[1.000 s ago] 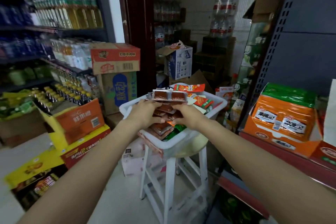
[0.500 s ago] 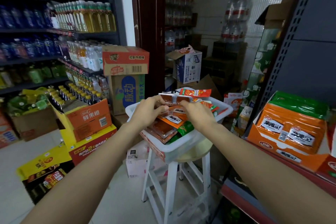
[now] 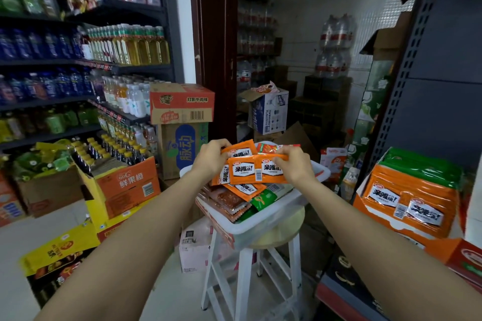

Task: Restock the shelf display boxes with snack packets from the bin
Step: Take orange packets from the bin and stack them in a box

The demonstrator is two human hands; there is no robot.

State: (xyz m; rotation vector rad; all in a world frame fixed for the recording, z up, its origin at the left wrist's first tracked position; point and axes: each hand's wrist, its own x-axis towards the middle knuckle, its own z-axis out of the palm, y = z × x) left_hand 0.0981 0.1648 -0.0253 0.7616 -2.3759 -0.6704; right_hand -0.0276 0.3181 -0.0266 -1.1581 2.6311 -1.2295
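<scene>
The left hand (image 3: 211, 161) and the right hand (image 3: 296, 165) are both clamped on a small fan of orange packets (image 3: 254, 168), thumbs on the printed faces and fingers curled behind, holding the bunch up just above the bin (image 3: 263, 227). The left hand pinches the bunch at its left edge, the right at its right edge; how many packets are in the fan I cannot tell — several overlap.

Below the hands the bin is white plastic and sits on a white stool (image 3: 245, 266). More packets lie loose in it: another orange one, brown ones (image 3: 229, 202) toward the near left, a green one (image 3: 262, 199) and a red one at the far rim.

The step in hand looks like gathering and squaring up one flavour before it goes to the shelf. To the right, well apart from the bin, a display box (image 3: 407, 200) on the shelf (image 3: 347, 294) carries the same orange packets under a layer of green ones, and it seems the likely place for the bunch.

The next move would call for keeping the packets aligned in one firm grip, swinging right across the gap, and sliding them in upright with labels facing out — slippery film could let the fan splay or drop.
</scene>
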